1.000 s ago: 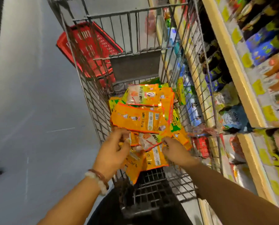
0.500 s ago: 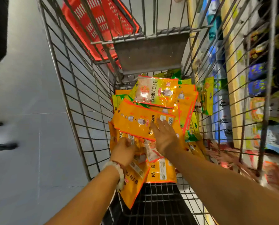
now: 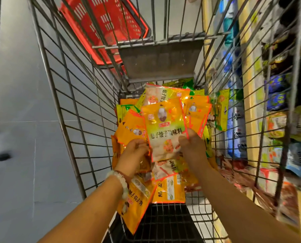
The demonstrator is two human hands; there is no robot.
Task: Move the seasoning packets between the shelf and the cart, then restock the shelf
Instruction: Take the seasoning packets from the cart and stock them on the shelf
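One seasoning packet held up over the cart

An orange seasoning packet [image 3: 164,128] is pinched at its lower right edge by the right hand [image 3: 192,146] and is touched at its lower left edge by the left hand [image 3: 135,152], whose grip cannot be told. It is held above the pile of packets [image 3: 197,111] lying in the wire cart [image 3: 72,109]. The shelf [image 3: 251,95] is seen at the cart's right side.
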